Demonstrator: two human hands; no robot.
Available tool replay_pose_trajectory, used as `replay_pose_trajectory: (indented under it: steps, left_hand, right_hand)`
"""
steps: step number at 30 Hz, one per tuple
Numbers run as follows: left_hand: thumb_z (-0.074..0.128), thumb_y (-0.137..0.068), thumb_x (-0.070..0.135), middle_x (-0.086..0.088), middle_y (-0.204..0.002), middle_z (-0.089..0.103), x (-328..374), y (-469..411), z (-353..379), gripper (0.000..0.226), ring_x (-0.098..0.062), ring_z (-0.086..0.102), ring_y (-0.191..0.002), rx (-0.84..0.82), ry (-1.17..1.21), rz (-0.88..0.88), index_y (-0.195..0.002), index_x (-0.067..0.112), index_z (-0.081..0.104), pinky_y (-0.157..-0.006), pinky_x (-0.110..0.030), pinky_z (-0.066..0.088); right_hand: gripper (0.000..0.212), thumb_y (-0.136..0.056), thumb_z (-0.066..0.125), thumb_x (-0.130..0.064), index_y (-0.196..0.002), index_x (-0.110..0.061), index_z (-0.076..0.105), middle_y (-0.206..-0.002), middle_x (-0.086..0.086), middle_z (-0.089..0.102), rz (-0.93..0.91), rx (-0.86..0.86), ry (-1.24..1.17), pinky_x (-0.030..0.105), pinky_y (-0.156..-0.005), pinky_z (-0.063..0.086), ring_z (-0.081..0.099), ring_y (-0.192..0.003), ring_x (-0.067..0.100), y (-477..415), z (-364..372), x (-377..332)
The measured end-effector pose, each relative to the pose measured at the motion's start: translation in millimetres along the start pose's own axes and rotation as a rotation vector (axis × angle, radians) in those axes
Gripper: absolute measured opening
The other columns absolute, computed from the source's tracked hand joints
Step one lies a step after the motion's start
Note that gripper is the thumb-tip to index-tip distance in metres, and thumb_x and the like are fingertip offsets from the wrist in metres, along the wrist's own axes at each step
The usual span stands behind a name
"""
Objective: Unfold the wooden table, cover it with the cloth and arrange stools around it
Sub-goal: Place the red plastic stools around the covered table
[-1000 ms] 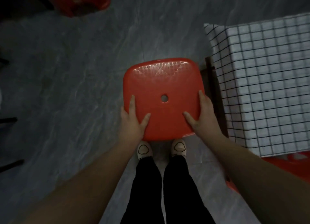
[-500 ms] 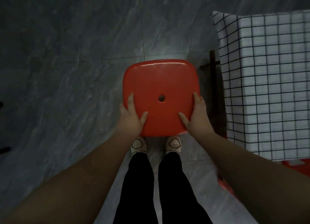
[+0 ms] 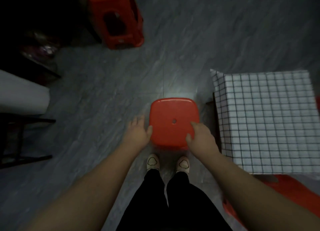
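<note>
A red plastic stool [image 3: 173, 121] stands on the grey floor [image 3: 103, 109], right between the person's two hands. Its square seat has a small round hole in the middle.

The left hand [image 3: 138, 135] is just to the left of the seat. Its fingers are loose and spread a little, and they point away over the floor. Only the thumb is at the seat's left edge.

The right hand [image 3: 200, 139] covers the seat's near right corner. Its fingers are bent down and mostly hidden, so it is not clear if it holds the seat.

Just to the right of the right hand is the table, covered with a white cloth [image 3: 268, 118] with dark checks. A second red stool [image 3: 294, 196] peeks out near the right arm. Far ahead of the left hand, another red stool [image 3: 117, 18] lies tipped on its side.

The person's pale shoes [image 3: 153, 161] stand just behind the stool.
</note>
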State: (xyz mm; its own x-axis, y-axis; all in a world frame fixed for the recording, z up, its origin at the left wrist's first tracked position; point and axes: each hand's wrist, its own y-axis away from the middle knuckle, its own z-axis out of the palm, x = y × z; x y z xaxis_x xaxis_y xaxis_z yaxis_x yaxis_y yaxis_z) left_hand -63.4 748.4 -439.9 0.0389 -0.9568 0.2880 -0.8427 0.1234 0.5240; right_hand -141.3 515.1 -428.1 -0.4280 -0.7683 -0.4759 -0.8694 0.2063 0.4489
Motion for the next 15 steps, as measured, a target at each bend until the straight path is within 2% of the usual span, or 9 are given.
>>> replay_pose_trajectory:
  steps: [2,4,10,15]
  left_hand:
    - [0.026,-0.091,0.061,-0.018,-0.16,0.026,8,28,-28,0.08,-0.035,0.022,-0.147,0.031,0.033,-0.002,-0.156,0.014,0.022,-0.121,-0.045,0.018]
    - [0.029,-0.09,0.059,-0.017,-0.159,0.029,14,56,-53,0.079,-0.033,0.024,-0.147,0.106,0.063,0.019,-0.155,0.014,0.025,-0.121,-0.044,0.02]
    - [0.044,-0.096,0.051,-0.015,-0.16,0.028,21,117,-123,0.07,-0.032,0.025,-0.148,0.245,-0.036,0.076,-0.156,0.018,0.025,-0.12,-0.045,0.024]
    - [0.031,-0.088,0.062,-0.013,-0.159,0.031,14,149,-184,0.078,-0.03,0.026,-0.147,0.353,-0.001,0.031,-0.154,0.021,0.028,-0.12,-0.043,0.023]
  right_hand:
    - [0.064,-0.084,0.048,-0.04,-0.141,-0.011,0.049,-0.138,0.011,0.054,-0.066,0.033,0.027,0.042,-0.109,0.04,0.047,-0.129,0.028,27,-25,-20]
    - [0.068,-0.082,0.042,-0.043,-0.142,-0.012,0.049,-0.141,0.008,0.053,-0.131,0.084,0.052,0.042,-0.111,0.038,0.045,-0.132,0.026,54,-51,-37]
    - [0.067,-0.089,0.043,-0.046,-0.15,-0.02,0.036,-0.153,0.004,0.039,-0.264,0.132,0.099,0.041,-0.117,0.029,0.032,-0.141,0.022,104,-124,-86]
    - [0.067,-0.091,0.052,-0.042,-0.152,-0.022,0.032,-0.154,0.005,0.037,-0.378,0.188,0.149,0.045,-0.117,0.029,0.028,-0.144,0.024,103,-161,-137]
